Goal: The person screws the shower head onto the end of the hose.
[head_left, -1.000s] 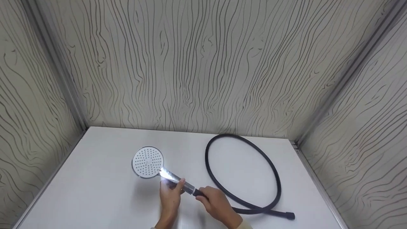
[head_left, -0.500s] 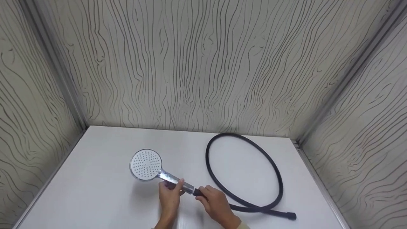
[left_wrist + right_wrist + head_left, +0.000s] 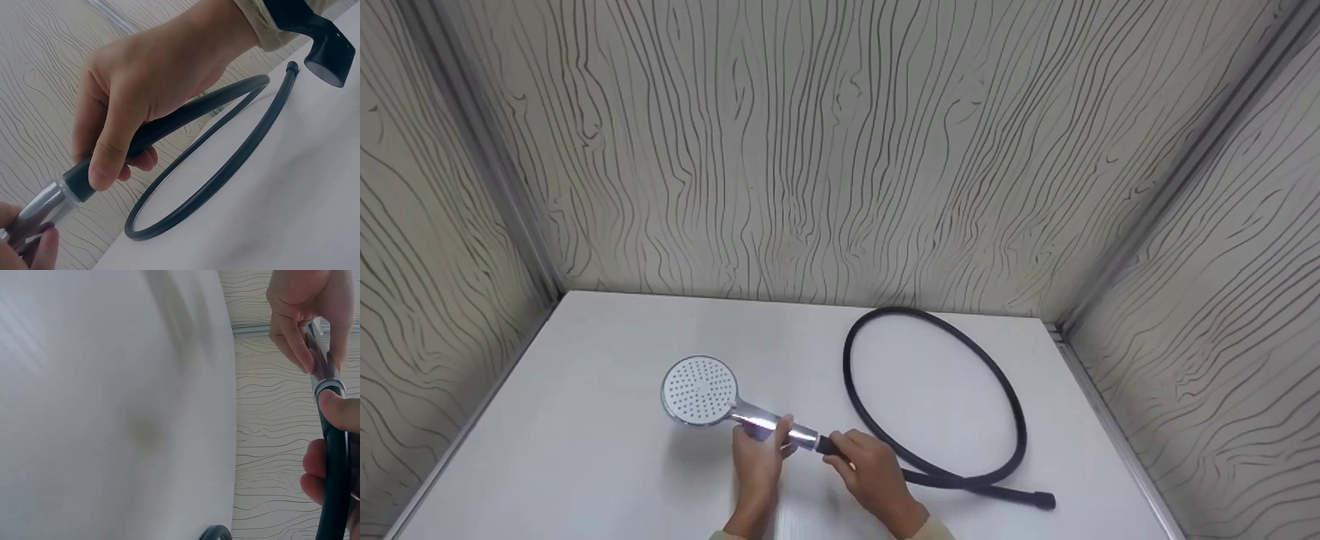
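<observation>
A shower head [image 3: 700, 391] with a round white spray face and a chrome handle [image 3: 46, 209] hangs over the white table, face up and tilted left. My left hand [image 3: 757, 459] grips its handle from below, thumb on top. At the handle's lower end, the black connector [image 3: 79, 179] of a black hose [image 3: 1011, 394] sits right at the chrome rim. My right hand [image 3: 874, 471] pinches this connector between thumb and fingers; in the right wrist view the hose [image 3: 336, 481] runs down through that hand. The handle's inner end is hidden by the connector.
The hose lies in a large loop on the right of the white table [image 3: 607, 360], crossing itself near the front. Its free end [image 3: 1044, 500] points right. Wood-patterned panels [image 3: 810, 150] enclose the table at the back and both sides.
The shower head's face has shifted slightly left in view, with the handle lying a little flatter. Both hands keep their grip on the handle and hose connector.
</observation>
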Demonstrator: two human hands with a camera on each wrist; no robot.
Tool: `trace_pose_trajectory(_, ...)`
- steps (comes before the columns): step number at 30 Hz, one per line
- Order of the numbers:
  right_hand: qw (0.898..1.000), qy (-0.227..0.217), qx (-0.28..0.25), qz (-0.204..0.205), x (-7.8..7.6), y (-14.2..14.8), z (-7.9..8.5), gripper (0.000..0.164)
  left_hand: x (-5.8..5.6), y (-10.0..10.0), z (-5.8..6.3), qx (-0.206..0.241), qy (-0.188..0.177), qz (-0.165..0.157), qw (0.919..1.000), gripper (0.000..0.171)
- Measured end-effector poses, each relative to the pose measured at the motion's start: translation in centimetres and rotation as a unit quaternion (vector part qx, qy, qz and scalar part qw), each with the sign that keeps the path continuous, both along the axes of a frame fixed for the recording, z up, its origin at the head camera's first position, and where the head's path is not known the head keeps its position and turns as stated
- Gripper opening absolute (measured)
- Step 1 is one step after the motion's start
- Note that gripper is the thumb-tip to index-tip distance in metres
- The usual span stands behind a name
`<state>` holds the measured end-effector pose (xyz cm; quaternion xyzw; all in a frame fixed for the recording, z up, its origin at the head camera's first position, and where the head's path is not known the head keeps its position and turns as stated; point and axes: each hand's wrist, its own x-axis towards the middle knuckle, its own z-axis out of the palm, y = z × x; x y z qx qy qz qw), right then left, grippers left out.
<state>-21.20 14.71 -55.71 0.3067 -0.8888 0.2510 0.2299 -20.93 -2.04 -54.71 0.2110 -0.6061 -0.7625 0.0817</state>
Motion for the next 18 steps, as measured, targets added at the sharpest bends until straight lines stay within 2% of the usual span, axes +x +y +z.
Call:
trace_pose_trajectory(3, 1.0, 0.021, 0.006, -0.012, 0.0, 0.0, 0.0, 0.014, -0.2, 0.2, 0.0, -0.008, -0.023, 0.002, 0.9997, 0.061)
trace_pose_trajectory(5, 1.0, 0.017, 0.006, -0.013, 0.0, 0.0, 0.0, 0.014, -0.2, 0.2, 0.0, -0.003, -0.031, -0.005, 0.9995, 0.06)
trace_pose_trajectory(9, 1.0, -0.011, -0.004, 0.002, -0.2, 0.1, 0.1, 0.01, -0.3, -0.1, -0.2, 0.005, -0.024, -0.025, 0.9994, 0.058)
trace_pose_trajectory(11, 0.999, -0.044, -0.011, 0.017, -0.3, 0.3, 0.2, 0.006, -0.3, -0.2, -0.2, 0.008, -0.015, -0.035, 0.9993, 0.056)
trace_pose_trajectory(13, 0.995, -0.095, -0.017, 0.032, -0.4, 0.5, 0.2, 0.011, -0.3, -0.3, -0.3, 0.006, -0.005, -0.047, 0.9989, 0.053)
trace_pose_trajectory(18, 0.971, -0.235, -0.015, 0.049, -0.8, 1.1, 0.6, 0.024, -0.4, -0.5, -0.3, 0.007, 0.012, -0.073, 0.9973, 0.049)
